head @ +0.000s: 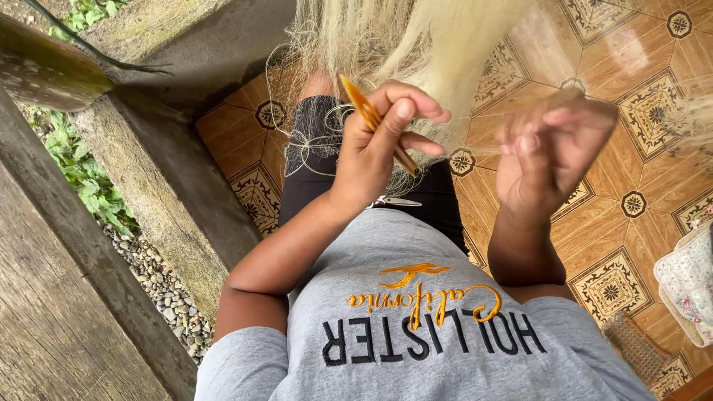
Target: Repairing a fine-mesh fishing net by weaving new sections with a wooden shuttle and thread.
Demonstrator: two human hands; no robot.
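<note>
while my left hand (379, 145) is closing its fingers around the thin amber netting needle (371, 119) at mid-length, my blurred right hand (553, 148) is pinching, loosely curled, the pale fishing net (416, 41) hanging ahead, which i'm judging light, limp and snag-prone.

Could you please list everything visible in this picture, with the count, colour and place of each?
Net: one, pale cream, hanging top centre.
Needle: one, amber, in left hand.
Clip: one, silver, on lap.
Floor: patterned orange tiles, right.
Wall: grey concrete, left.
Gravel: grey, lower left.
Plants: green, far left.
Cloth: one, floral white, right edge.
Shirt: grey, bottom.
Left hand: gripping needle.
Right hand: blurred, at the net.
</note>
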